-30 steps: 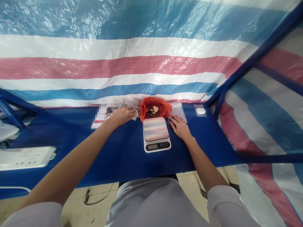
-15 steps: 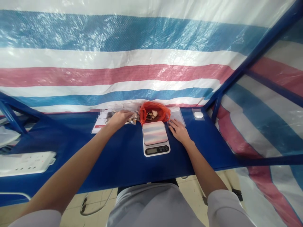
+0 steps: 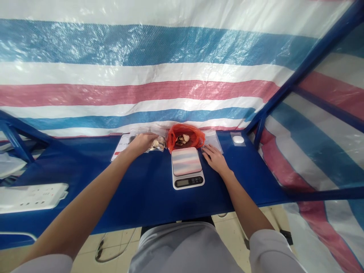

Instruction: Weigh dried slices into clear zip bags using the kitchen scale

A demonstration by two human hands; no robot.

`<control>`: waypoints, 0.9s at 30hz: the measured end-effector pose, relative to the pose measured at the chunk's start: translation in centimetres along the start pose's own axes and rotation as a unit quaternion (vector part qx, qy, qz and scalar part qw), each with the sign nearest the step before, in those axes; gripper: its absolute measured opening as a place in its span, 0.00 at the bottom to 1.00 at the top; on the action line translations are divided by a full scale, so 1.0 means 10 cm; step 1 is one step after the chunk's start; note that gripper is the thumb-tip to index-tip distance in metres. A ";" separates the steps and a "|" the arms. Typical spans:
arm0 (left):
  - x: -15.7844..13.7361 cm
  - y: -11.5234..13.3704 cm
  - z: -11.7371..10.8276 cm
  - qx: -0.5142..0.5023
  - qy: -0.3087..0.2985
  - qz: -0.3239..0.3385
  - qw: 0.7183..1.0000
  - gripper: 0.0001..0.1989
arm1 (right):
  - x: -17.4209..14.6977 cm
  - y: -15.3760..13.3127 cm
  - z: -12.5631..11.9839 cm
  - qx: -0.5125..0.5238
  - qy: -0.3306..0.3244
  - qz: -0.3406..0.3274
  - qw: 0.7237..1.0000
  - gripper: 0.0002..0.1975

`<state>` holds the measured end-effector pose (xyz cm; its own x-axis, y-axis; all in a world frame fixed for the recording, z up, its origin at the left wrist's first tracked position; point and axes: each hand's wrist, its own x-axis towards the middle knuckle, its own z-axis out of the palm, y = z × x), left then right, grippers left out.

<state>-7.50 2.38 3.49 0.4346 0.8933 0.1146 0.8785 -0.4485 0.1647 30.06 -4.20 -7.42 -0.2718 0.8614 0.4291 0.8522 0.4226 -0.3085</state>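
A: What lies nearest?

B: The scale (image 3: 186,163), inside the near edge of the bench (image 3: 142,193). Beyond: the right hand (image 3: 214,157), fingers loosely spread on a flat clear bag (image 3: 215,138); the left hand (image 3: 143,142), half-curled at a filled pouch (image 3: 157,141), grip undeterminable.

A: The pouch?

B: Near the far edge, left of the red bag (image 3: 196,142); probably light, slippery, its pieces (image 3: 159,144) brittle. Pinch its plain far margin.
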 end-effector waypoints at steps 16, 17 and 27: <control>-0.12 0.34 -0.29 -0.196 0.228 -0.136 0.944 0.20 | 0.36 -0.42 -0.44 0.080 0.091 -0.041 0.992 0.18; -0.14 0.38 -0.31 -0.209 0.236 -0.135 0.939 0.20 | 0.40 -0.48 -0.47 0.097 0.088 -0.043 0.991 0.18; -0.35 0.78 -0.26 -0.299 0.245 -0.063 0.920 0.20 | 0.94 -0.98 -0.39 0.416 0.049 0.105 0.902 0.22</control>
<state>-2.73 -4.34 6.87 0.0658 0.8847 0.4614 0.5863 -0.4085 0.6996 20.97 -1.37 2.95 -0.0671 0.9353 0.3475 0.2377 0.3532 -0.9048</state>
